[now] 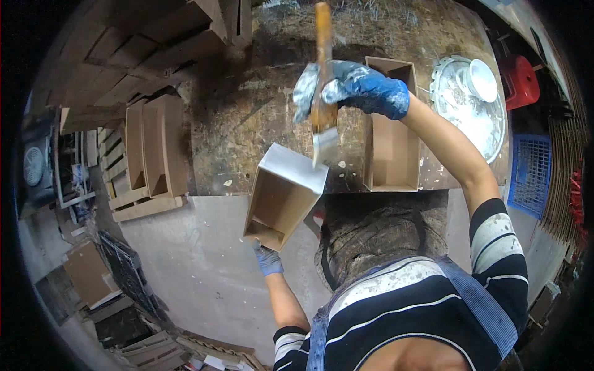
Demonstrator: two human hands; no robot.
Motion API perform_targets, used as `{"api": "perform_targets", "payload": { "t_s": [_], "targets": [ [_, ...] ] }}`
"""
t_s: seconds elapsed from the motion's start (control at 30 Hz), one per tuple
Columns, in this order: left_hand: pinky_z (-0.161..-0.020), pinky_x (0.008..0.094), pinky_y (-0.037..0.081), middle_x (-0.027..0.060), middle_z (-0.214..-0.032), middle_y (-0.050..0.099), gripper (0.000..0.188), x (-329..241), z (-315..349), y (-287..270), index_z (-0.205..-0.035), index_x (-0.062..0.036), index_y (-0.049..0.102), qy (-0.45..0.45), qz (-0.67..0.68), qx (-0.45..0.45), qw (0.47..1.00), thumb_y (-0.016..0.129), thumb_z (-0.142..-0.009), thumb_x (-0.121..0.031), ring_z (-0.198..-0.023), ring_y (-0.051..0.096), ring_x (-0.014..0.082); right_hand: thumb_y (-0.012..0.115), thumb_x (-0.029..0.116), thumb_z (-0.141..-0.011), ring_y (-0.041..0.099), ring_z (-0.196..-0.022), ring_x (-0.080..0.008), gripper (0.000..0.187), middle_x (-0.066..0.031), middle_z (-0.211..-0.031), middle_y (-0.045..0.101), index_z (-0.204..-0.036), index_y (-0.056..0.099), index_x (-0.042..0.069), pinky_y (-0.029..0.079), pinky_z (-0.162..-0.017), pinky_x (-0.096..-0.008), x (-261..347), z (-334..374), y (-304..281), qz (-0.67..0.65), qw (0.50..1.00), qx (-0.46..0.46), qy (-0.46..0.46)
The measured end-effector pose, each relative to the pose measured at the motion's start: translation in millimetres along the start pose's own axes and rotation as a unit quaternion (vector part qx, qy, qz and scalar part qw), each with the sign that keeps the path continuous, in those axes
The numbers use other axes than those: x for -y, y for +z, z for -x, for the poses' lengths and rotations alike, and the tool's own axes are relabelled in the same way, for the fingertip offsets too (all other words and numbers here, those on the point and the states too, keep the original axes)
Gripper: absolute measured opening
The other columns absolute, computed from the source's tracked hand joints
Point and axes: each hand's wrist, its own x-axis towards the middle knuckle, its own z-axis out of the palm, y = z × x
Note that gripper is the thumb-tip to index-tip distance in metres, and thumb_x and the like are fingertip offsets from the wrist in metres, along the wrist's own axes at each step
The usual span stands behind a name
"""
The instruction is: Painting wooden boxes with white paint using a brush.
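My left hand (pixel 267 258), in a bluish-grey glove, grips the near end of an open cardboard box (pixel 267 207), held tilted just off the table's front edge. The far end face of this box is coated white. My right hand (pixel 354 89), in a blue glove smeared with white, is closed around a wooden-handled paintbrush (pixel 323 37). Its bristles point down beside the white face's right corner; whether they touch it I cannot tell. A second open cardboard box (pixel 394 154) lies on the table under my right forearm.
A round tray (pixel 465 133) smeared with white carries a white bowl (pixel 482 80) on the worn wooden table (pixel 247 111). Further right are a red plastic stool (pixel 521 81) and a blue crate (pixel 530 170). Open boxes (pixel 166 145) stand on a pallet at left, near stacked cardboard (pixel 154 46).
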Motion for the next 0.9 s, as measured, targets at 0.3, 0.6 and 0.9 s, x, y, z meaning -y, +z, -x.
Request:
{"api": "perform_targets", "payload": {
  "t_s": [0.3, 0.6, 0.9],
  "targets": [
    [-0.097, 0.0474, 0.033, 0.0104, -0.128, 0.037, 0.085, 16, 1, 4, -0.130, -0.0121, 0.030, 0.045, -0.045, -0.020, 0.998, 0.065, -0.062, -0.049, -0.116, 0.037, 0.0301, 0.067, 0.031, -0.071, 0.049, -0.071, -0.0152, 0.041, -0.0092, -0.081, 0.057, -0.092, 0.055, -0.002, 0.042, -0.063, -0.0281, -7, -35, 1, 0.232, 0.951, 0.158, 0.129],
    [-0.098, 0.0442, 0.031, 0.0094, -0.128, 0.037, 0.083, 20, 1, 0, -0.128, -0.0093, 0.033, 0.040, -0.047, -0.061, 0.996, 0.064, -0.065, -0.052, -0.116, 0.037, 0.0276, 0.068, 0.032, -0.070, 0.051, -0.081, -0.0191, 0.049, -0.0133, -0.091, 0.057, -0.100, 0.052, -0.004, 0.043, -0.073, -0.0316, -18, -35, 1, 0.228, 0.941, 0.201, 0.147],
    [-0.098, 0.0435, 0.032, 0.0098, -0.128, 0.037, 0.082, 22, 1, -10, -0.128, -0.0093, 0.033, 0.053, -0.048, -0.033, 0.997, 0.063, -0.066, -0.053, -0.116, 0.037, 0.0273, 0.070, 0.027, -0.070, 0.053, -0.088, -0.0199, 0.048, -0.0111, -0.093, 0.058, -0.103, 0.051, -0.002, 0.042, -0.081, -0.0301, -25, -45, 10, 0.090, 0.953, 0.245, 0.153]
  ]
}}
